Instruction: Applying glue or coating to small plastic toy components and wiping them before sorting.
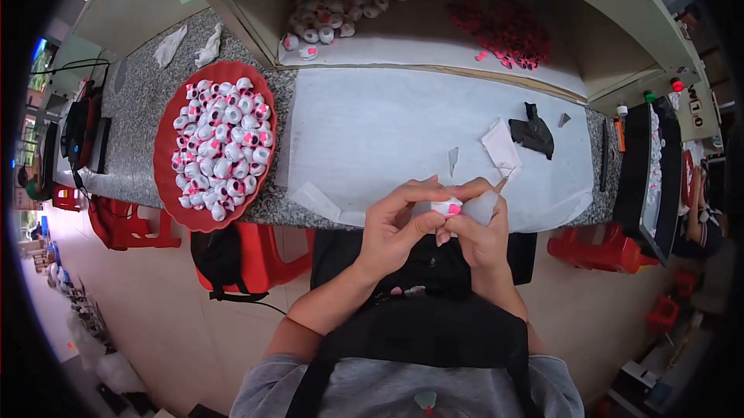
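Over the near edge of the paper-covered work area, my two hands meet around a small rounded white piece with a pink patch (449,207). The fingers and thumb of my left hand (395,226) pinch it from the left. My right hand (487,238) steadies its right side with the fingertips. Tucked in that same hand is a translucent white squeeze bottle (482,206), a thin pointed tip sticking out past the fingers. Left of my hands, a red scalloped tray (164,151) holds a heap of similar white-and-pink pieces with dark spots.
White paper (364,123) covers the granite counter (139,139). On it lie a white card (500,145), a crumpled black scrap (533,134) and a grey sliver (453,161). The shelf behind holds white pieces (349,0) and small red-pink parts (504,30). Red stools (267,255) stand below.
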Available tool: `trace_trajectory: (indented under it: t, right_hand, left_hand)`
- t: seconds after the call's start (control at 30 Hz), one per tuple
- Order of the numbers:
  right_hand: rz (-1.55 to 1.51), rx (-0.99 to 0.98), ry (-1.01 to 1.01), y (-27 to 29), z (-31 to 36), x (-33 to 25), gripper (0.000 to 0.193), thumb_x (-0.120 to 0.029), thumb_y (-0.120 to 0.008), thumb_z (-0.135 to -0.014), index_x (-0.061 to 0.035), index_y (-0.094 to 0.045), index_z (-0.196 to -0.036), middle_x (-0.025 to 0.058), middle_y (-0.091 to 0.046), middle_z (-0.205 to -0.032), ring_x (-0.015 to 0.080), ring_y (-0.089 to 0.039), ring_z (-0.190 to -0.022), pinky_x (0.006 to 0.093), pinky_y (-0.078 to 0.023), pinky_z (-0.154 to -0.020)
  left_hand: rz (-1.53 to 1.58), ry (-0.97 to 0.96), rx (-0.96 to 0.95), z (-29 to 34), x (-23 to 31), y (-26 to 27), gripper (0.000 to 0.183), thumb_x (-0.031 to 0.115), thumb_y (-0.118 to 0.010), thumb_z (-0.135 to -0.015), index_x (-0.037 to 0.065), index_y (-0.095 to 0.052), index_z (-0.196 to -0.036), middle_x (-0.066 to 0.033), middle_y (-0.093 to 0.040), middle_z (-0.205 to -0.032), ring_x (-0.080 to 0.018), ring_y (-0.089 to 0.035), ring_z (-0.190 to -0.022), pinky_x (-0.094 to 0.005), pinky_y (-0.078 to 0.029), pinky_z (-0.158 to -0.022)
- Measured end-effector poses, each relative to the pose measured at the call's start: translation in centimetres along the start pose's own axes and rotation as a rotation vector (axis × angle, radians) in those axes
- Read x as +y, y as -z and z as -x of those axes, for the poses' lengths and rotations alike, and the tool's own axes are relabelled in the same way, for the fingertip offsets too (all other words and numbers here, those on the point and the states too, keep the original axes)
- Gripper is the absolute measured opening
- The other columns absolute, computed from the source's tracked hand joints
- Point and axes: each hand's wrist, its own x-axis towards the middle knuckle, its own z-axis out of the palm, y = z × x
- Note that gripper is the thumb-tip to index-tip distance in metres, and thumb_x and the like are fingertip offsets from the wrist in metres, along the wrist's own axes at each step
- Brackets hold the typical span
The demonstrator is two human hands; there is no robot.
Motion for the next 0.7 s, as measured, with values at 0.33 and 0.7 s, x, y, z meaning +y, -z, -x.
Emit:
trace_trajectory:
  t: [0.33,0.7]
  right_hand:
    - [-0.097,-0.006,-0.032,0.5,-0.1,0.4,0.025,0.003,-0.058,-0.065,0.0036,-0.047,-0.088,0.0135,-0.054,-0.076,0.0165,-0.054,-0.059,0.0247,-0.044,-0.047]
    - [-0.416,-0.245,-0.030,1.6,-0.5,2.5,0.027,-0.002,-0.061,-0.064,0.0007,-0.046,-0.087,0.0125,-0.052,-0.070,0.0172,-0.050,-0.052,0.0244,-0.040,-0.042]
  left_hand:
    - [-0.187,-0.012,-0.043,-0.2,0.5,0.3,0.027,0.001,-0.054,-0.071,-0.002,-0.052,-0.098,-0.0123,-0.052,-0.090,-0.0191,-0.051,-0.080,-0.0350,-0.028,-0.089]
    - [-0.669,-0.295,-0.051,-0.1,2.1,-1.2,0.024,0.004,-0.063,-0.062,0.002,-0.058,-0.086,-0.0096,-0.054,-0.082,-0.0190,-0.050,-0.077,-0.0394,-0.032,-0.082]
